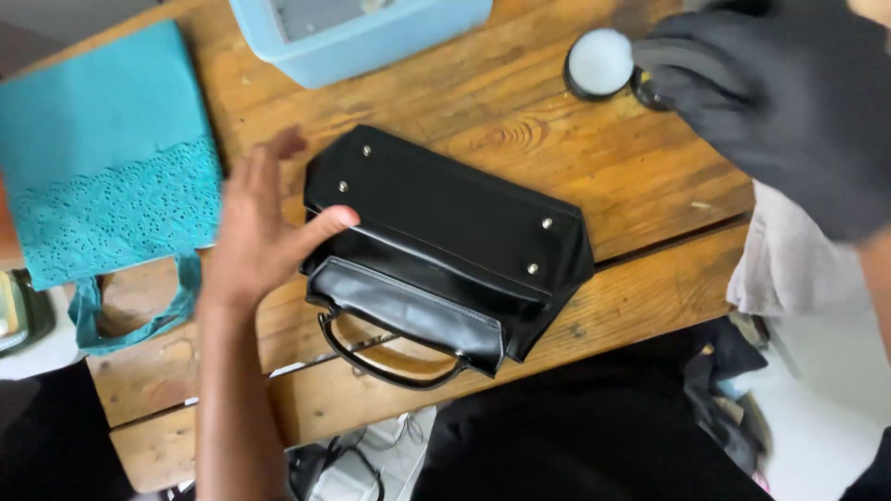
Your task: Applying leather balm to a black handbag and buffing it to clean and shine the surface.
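Wooden table (640, 176) bore a black bag (445, 241); left hand (255, 232) spread, steadied it; gloved right hand (770, 93) pinched a round tin (600, 63).

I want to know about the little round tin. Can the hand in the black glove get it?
Probably yes. The right hand in the black glove is already beside the small round tin on the wooden table, with nothing between them.

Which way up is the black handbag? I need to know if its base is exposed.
Tipped over, base up: the black handbag shows its underside with four metal feet, handle toward the person; left hand steadies it.
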